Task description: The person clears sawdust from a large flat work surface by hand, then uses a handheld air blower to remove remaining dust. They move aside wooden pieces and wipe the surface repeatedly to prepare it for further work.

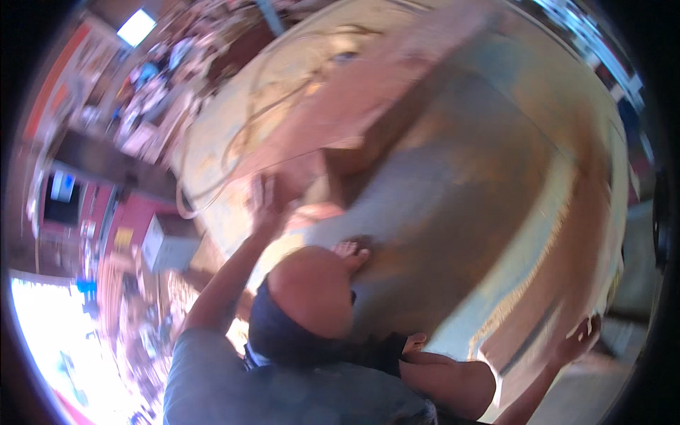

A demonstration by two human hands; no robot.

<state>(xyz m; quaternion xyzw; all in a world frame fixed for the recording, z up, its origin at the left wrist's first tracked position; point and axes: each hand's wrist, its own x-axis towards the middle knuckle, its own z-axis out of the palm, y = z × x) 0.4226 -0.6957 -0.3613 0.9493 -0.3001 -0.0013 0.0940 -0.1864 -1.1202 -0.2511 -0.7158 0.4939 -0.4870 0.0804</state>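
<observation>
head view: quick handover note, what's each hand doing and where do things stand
Left hand: open, spread against the end of the reddish wooden board, no grip closed.
Right hand: at the lower edge of the big rusty sheet; blur hides its grip.
Cable loops lie on the pale floor beside the board.
Done: both hands placed. Left: nothing looks lifted yet.
</observation>
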